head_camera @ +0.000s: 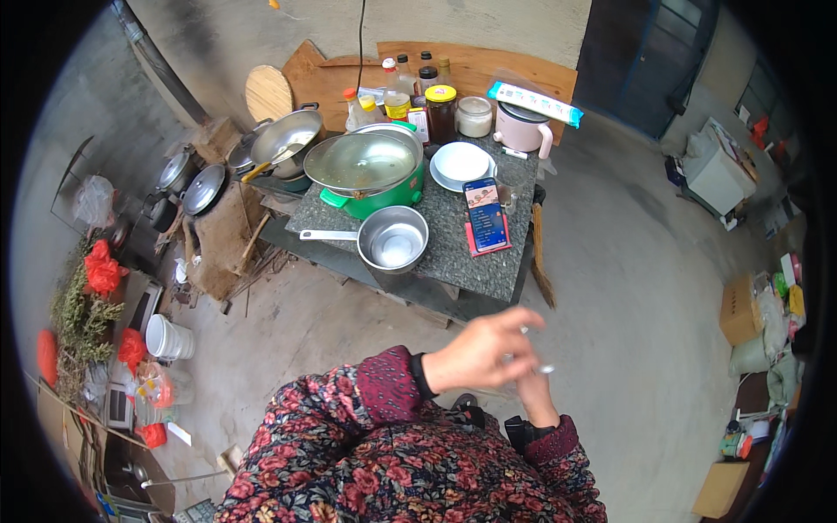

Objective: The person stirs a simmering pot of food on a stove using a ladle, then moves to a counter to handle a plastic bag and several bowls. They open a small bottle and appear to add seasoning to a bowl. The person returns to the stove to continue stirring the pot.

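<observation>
My left hand (pixel 482 353) is raised in front of my body, its fingers bent and blurred, just beyond the near edge of the stone-topped table (pixel 451 268). Below and partly behind it is my right hand (pixel 535 390), mostly hidden. A small shiny, whitish thing (pixel 546 369) shows at the fingers; what it is and which hand holds it I cannot tell. On the table are a steel saucepan (pixel 393 239), a green electric pot (pixel 386 199) with a glass lid (pixel 363 162), a white bowl (pixel 461 161) on a plate, and a smartphone (pixel 486 216) on a pink stand.
Bottles and jars (pixel 440 111) and a pink electric cooker (pixel 521 131) line the table's back. A wok (pixel 288 140) stands at its left. A broom (pixel 541 261) leans at the right edge. White buckets (pixel 171 337) stand on the floor at left; boxes (pixel 739 310) lie at right.
</observation>
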A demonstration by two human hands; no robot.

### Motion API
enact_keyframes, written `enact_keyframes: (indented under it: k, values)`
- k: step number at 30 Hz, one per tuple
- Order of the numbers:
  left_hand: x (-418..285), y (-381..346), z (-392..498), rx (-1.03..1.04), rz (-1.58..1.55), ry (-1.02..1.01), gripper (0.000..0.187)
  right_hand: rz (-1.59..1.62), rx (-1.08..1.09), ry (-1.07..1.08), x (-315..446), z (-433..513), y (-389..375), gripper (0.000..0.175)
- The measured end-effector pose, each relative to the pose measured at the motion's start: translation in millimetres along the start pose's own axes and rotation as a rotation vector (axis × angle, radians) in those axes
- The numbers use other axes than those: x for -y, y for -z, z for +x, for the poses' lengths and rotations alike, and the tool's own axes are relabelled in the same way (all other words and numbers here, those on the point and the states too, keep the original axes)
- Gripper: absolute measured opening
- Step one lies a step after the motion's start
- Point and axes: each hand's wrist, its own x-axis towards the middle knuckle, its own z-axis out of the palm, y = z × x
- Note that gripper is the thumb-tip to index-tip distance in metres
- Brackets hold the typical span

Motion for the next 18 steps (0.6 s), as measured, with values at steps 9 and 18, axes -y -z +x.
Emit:
enact_keyframes:
  k: [9,18]
  values:
    - [21.2,2.6,-31.3,0.027,0.055,0.333,0.021,0.103,0.031,-0.078,24.6,8.4,-13.0,0.045]
    - [23.0,37.5,-55.2,-0.276,0.03,0.304,0.013,0.149,0.182,0.029,36.4,16.0,-36.8,0.039]
